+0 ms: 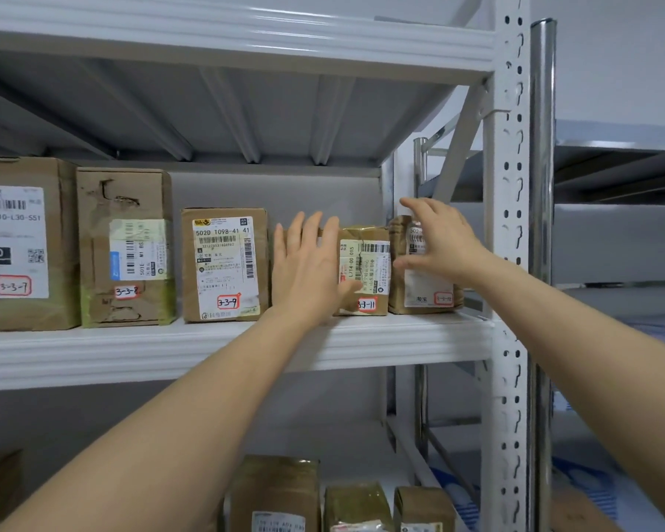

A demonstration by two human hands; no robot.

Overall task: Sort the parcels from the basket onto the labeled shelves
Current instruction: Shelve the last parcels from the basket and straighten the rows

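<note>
A row of brown cardboard parcels stands on the white shelf (216, 347), each with a red-outlined handwritten label. My left hand (308, 263) lies flat with straight fingers against the front of the parcel marked 3-3-11 (365, 270), covering its left half. My right hand (438, 243) reaches to the rightmost parcel (419, 297) at the shelf's end, fingers spread and loosely bent over its front and top. To the left stand the parcels marked 3-3-9 (223, 263), 3-3-8 (125, 247) and 3-3-7 (20, 243). The basket is out of view.
A white perforated upright (509, 224) and a chrome pole (542, 155) bound the shelf on the right. Another shelf board (227, 36) sits overhead. More parcels (277, 493) stand on the shelf below. A grey rack (622, 224) is further right.
</note>
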